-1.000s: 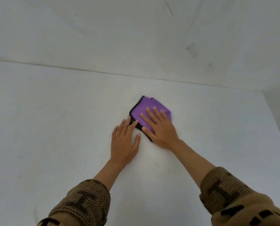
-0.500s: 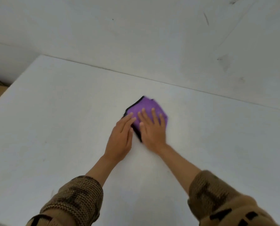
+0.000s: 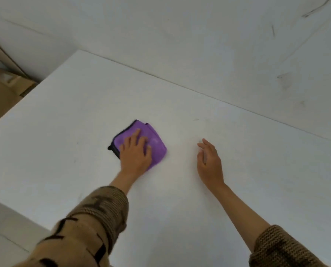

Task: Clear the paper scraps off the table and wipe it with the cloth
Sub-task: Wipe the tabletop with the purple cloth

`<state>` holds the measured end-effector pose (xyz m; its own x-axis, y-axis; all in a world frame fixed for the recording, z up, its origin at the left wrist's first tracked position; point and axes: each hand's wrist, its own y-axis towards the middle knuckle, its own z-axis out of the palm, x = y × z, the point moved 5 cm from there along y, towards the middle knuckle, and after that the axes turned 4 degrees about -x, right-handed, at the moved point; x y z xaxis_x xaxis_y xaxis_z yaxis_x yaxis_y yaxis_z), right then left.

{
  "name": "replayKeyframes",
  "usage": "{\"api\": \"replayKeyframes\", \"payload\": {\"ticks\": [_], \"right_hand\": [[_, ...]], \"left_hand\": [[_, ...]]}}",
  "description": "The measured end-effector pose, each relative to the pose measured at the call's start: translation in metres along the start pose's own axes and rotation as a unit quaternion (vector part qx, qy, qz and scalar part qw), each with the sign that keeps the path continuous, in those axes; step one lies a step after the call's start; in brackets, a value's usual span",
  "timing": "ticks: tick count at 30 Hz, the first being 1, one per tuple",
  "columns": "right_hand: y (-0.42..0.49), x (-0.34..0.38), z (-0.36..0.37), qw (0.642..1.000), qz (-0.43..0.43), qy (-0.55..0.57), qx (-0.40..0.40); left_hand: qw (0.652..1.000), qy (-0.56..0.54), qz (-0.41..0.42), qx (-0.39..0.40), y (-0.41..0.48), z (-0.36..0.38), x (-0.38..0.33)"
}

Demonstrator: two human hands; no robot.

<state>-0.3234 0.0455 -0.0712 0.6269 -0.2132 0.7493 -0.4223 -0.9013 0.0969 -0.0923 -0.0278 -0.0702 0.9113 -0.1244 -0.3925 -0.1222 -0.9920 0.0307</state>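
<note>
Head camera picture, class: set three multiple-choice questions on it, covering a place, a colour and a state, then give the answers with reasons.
1. Where on the table is the cloth?
A under the left hand
B under the right hand
C between the hands, untouched

2. What colour is the cloth?
A green
B purple with black edging
C white

3. The right hand is:
A open, holding nothing
B gripping the cloth
C curled into a fist

Answers: 1 A, the left hand presses on it; 2 B, purple face and black hem show; 3 A, its fingers are spread, apart from the cloth.
</note>
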Motion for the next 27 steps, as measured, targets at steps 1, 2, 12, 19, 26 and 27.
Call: {"api": "replayKeyframes", "payload": {"ticks": [1,2,12,19,26,27], "right_hand": [[-0.001,0.002,0.003,1.0,0.009,-0.007,-0.009],[-0.001,0.005,0.008,1.0,0.017,-0.01,-0.019],[-0.043,0.089,0.096,1.0,-0.025,0.009,0.012],[-0.056,0.126,0.148,0.998,0.044,-0.039,-0.025],[-0.047,0.163,0.169,0.994,0.098,-0.027,-0.049],[-0.051,0.166,0.174,0.995,0.092,-0.035,-0.029]], "left_hand": [[1.0,0.003,0.031,0.0,-0.011,0.004,-0.01],[0.997,0.004,0.072,0.01,-0.025,0.011,-0.02],[0.976,0.063,0.203,0.043,-0.047,0.009,0.043],[0.996,0.083,0.016,0.007,-0.012,-0.053,0.175],[0.97,0.041,0.234,0.05,-0.088,-0.026,0.122],[0.964,0.037,0.258,0.057,-0.096,-0.026,0.122]]}}
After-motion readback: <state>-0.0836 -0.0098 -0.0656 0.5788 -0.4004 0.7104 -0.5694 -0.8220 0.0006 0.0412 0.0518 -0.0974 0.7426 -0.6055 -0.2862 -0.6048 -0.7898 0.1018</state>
